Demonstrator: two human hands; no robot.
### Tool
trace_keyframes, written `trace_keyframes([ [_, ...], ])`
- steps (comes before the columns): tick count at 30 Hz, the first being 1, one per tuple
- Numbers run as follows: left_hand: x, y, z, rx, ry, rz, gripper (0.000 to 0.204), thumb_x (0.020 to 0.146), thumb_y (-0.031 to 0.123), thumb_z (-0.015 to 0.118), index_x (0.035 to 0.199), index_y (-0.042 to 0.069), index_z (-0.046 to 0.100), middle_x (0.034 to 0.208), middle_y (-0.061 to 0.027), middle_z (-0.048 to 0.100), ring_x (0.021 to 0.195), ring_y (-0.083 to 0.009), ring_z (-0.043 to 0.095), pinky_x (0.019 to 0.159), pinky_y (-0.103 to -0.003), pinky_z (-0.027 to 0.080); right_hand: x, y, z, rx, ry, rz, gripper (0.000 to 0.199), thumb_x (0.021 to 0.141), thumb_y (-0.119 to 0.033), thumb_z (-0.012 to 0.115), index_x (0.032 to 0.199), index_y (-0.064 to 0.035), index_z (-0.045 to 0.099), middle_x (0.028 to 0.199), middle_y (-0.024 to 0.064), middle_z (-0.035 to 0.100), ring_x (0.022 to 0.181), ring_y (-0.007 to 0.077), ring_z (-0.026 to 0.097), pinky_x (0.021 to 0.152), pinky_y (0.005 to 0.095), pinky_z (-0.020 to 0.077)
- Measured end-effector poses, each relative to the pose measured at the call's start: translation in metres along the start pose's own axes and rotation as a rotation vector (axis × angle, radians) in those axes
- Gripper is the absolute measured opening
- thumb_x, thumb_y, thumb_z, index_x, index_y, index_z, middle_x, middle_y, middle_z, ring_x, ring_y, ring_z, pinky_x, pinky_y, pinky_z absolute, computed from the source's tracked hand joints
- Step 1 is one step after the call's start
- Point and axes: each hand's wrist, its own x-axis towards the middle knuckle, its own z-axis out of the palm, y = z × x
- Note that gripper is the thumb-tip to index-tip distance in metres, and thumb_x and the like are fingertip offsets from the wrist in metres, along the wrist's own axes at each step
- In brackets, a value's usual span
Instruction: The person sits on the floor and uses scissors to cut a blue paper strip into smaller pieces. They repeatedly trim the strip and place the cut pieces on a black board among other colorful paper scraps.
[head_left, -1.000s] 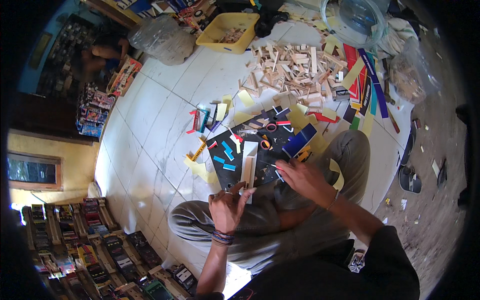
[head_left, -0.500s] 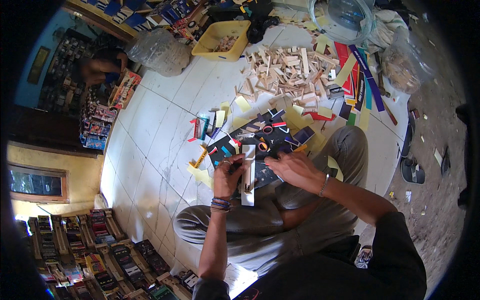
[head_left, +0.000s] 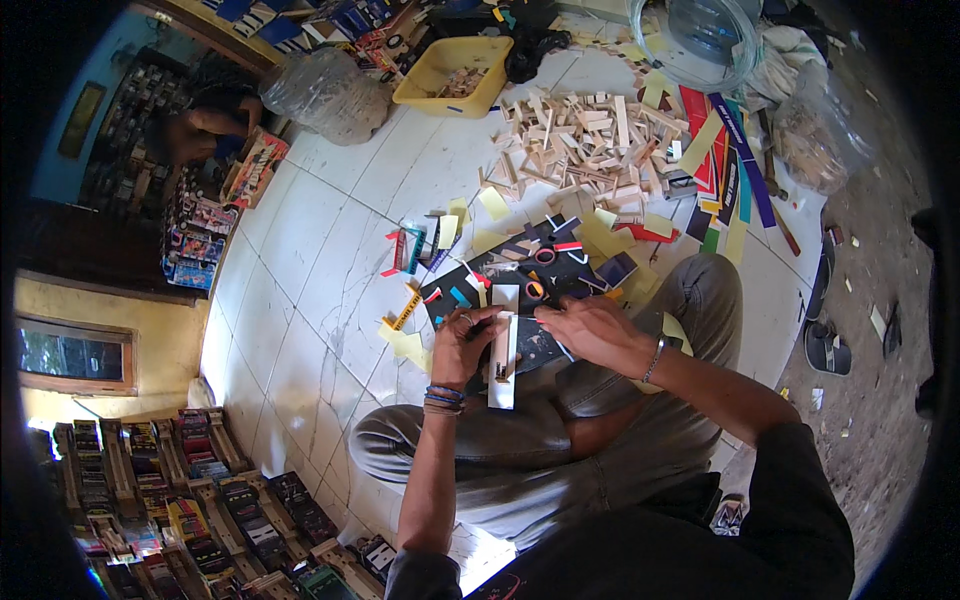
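In the middle, a small wooden block [head_left: 501,352] lies lengthwise on a white strip [head_left: 503,394], whose ends show beyond the block. My left hand [head_left: 465,345], with a ring and wristbands, is closed on the block's left side, thumb and fingers near its upper end. My right hand [head_left: 588,330] is closed just right of the strip. A small red tip shows at its fingers; what it grips is mostly hidden. Beneath both hands is a dark board [head_left: 545,352], with rolls of tape [head_left: 537,290] and coloured sticker scraps on its far part.
Beyond the board spreads a heap of small wood pieces [head_left: 590,145], with a yellow tub [head_left: 455,80] behind it. Long coloured strips [head_left: 735,160] lie at the far right. Rows of wooden toy trucks [head_left: 250,515] stand lower left. Another person [head_left: 215,120] sits at far left.
The view has shifted slightly, so the surroundings appear a little farther right. Both hands stay at the block and white strip, with the right hand's fingers close to the strip's edge.
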Motion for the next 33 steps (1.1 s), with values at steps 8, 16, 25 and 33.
trace_keyframes([
  [8, 0.007, -0.002, -0.003, 0.0, -0.058, -0.054, 0.028, 0.082, 0.01, 0.079, 0.109, 0.011, 0.075, 0.087, -0.0056, 0.062, 0.08, -0.0167, 0.06, 0.073, -0.029, 0.049, 0.006, -0.001, -0.012, -0.299, -0.026, -0.204, 0.025, 0.094, -0.019, 0.052, 0.112, -0.0043, 0.061, 0.076, 0.0157, 0.065, 0.07, 0.0318, 0.067, 0.063, 0.0413, 0.0536],
  [16, 0.014, -0.005, -0.006, -0.037, -0.134, -0.149, 0.024, 0.081, 0.007, 0.079, 0.104, 0.009, 0.073, 0.078, -0.0021, 0.06, 0.074, -0.0133, 0.057, 0.071, -0.028, 0.049, 0.01, -0.017, -0.019, -0.498, -0.104, -0.215, 0.034, 0.087, -0.009, 0.053, 0.121, -0.0048, 0.053, 0.079, 0.0162, 0.066, 0.07, 0.0319, 0.069, 0.059, 0.0408, 0.0549],
  [25, 0.015, -0.007, -0.007, -0.026, -0.138, -0.176, 0.022, 0.081, 0.012, 0.08, 0.102, 0.008, 0.074, 0.082, -0.0011, 0.063, 0.078, -0.011, 0.058, 0.075, -0.028, 0.049, 0.012, -0.024, -0.03, -0.477, -0.145, -0.22, 0.023, 0.087, -0.008, 0.054, 0.11, -0.0063, 0.054, 0.071, 0.0163, 0.067, 0.069, 0.0326, 0.07, 0.061, 0.0425, 0.0559],
  [33, 0.013, -0.015, -0.004, -0.119, -0.107, -0.159, 0.025, 0.078, 0.02, 0.083, 0.1, 0.011, 0.076, 0.076, -0.0032, 0.057, 0.071, -0.0149, 0.054, 0.067, -0.031, 0.045, -0.001, -0.014, -0.035, -0.439, -0.129, -0.221, 0.024, 0.091, -0.012, 0.053, 0.115, -0.0061, 0.057, 0.069, 0.0162, 0.063, 0.067, 0.0327, 0.067, 0.058, 0.0447, 0.0513],
])
